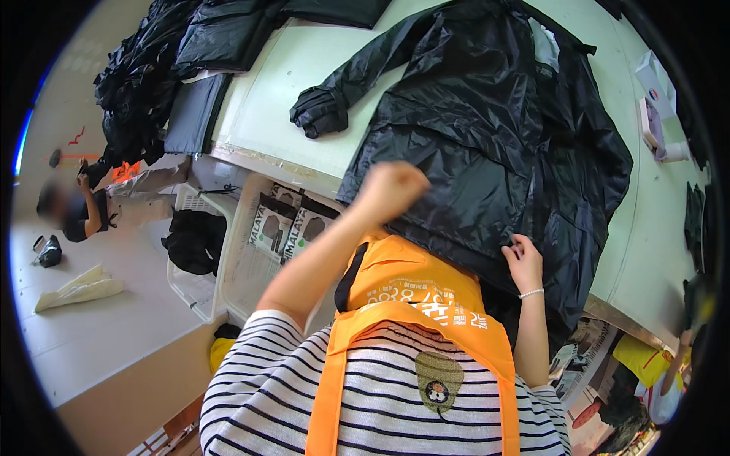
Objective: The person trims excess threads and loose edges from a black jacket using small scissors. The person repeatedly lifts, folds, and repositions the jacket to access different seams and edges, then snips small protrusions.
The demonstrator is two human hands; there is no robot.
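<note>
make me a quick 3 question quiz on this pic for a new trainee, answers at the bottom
1. Multiple choice: which wrist wears the pale bracelet?
A) left
B) right
C) both

2. True or false: the jacket lies spread out on the table, not folded up.

3. Fill the gap: the apron over the striped shirt is ____ in colour.

Key:
1. B, it sits just behind the right hand.
2. True, its body is laid out and one sleeve reaches out to the side.
3. Orange.
</note>
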